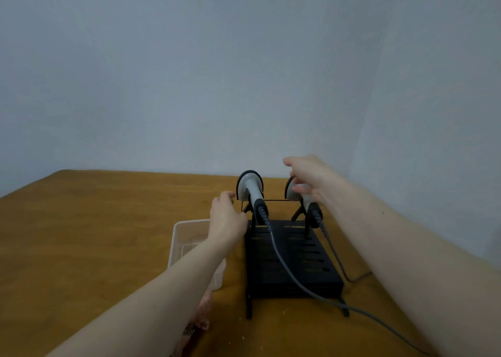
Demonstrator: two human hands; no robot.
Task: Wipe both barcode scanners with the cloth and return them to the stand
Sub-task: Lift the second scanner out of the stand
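Two grey barcode scanners with black-rimmed heads stand in a black slotted stand (295,262) on the wooden table. The left scanner (250,187) is free of both hands. My right hand (311,179) hovers over the head of the right scanner (292,192), fingers spread loosely and the thumb at or very near the head, with no clear grip. My left hand (226,215) is just left of the stand, fingers loosely curled and holding nothing. A pinkish patterned cloth (202,316) lies on the table, partly hidden under my left forearm.
A clear plastic tub (180,234) sits left of the stand, partly under my left arm. A grey cable (298,283) from the left scanner and a dark cable (340,266) from the right one trail toward the table's near right. A pale wall stands behind.
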